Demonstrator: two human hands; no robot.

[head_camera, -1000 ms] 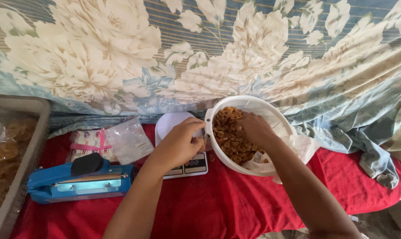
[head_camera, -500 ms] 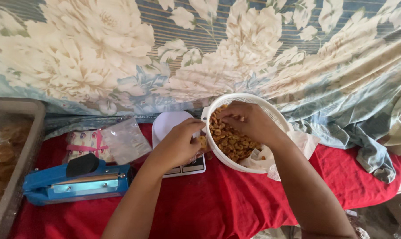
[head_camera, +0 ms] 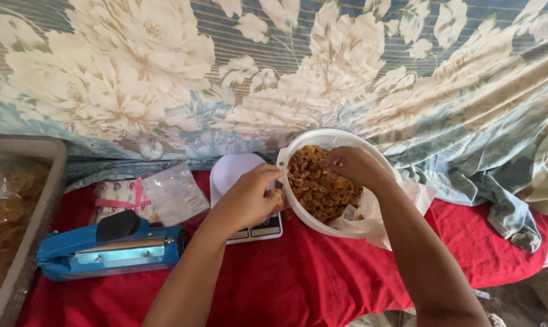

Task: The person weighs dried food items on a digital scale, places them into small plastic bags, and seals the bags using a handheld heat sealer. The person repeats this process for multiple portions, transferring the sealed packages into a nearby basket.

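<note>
Centre of frame: the left hand (head_camera: 246, 200) grips the near rim of the white basket (head_camera: 298, 148) of brown snacks (head_camera: 316, 188). The right hand (head_camera: 352, 166), bent at the wrist, reaches into the basket, fingers curled over the snacks.

Home snack-packing spot: bag sealer (head_camera: 104, 247), floral curtain (head_camera: 165, 79).

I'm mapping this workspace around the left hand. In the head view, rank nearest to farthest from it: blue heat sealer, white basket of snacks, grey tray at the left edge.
1. White basket of snacks: immediately right of the left hand.
2. Blue heat sealer: lower left, on the red cloth.
3. Grey tray: far left edge.
</note>
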